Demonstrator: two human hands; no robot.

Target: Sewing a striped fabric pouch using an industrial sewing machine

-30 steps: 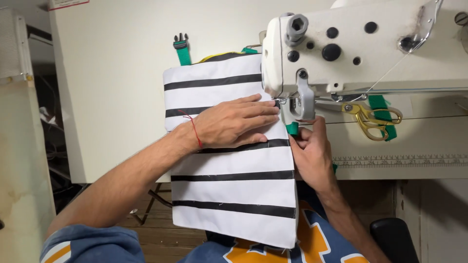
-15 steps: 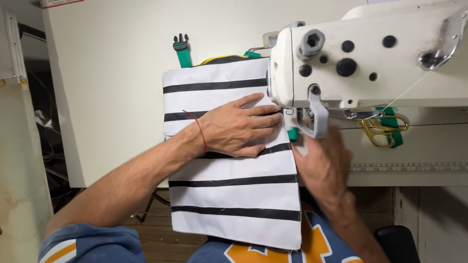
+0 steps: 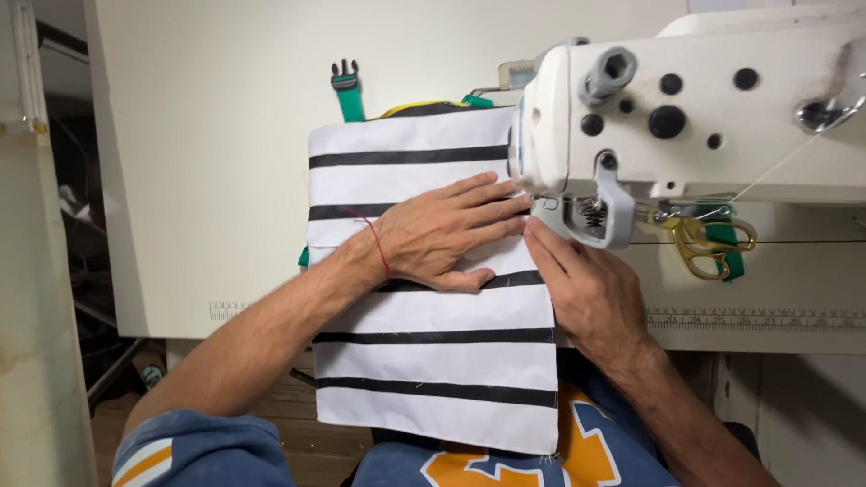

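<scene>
Fabric panel [image 3: 433,361] left of sewing machine [image 3: 704,117]

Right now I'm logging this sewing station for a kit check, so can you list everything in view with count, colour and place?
striped fabric panel: one, white with black stripes, flat on the table, near edge hanging over
sewing machine: one, white, upper right, head over the panel's right edge
scissors: one pair, gold handles, under the machine arm
green strap with black buckle: one, sticking out above the panel
table: one, cream, ruler marks along its front edge
left hand: flat on the panel, red thread around the wrist
right hand: at the panel's right edge, fingertips by the machine head
</scene>
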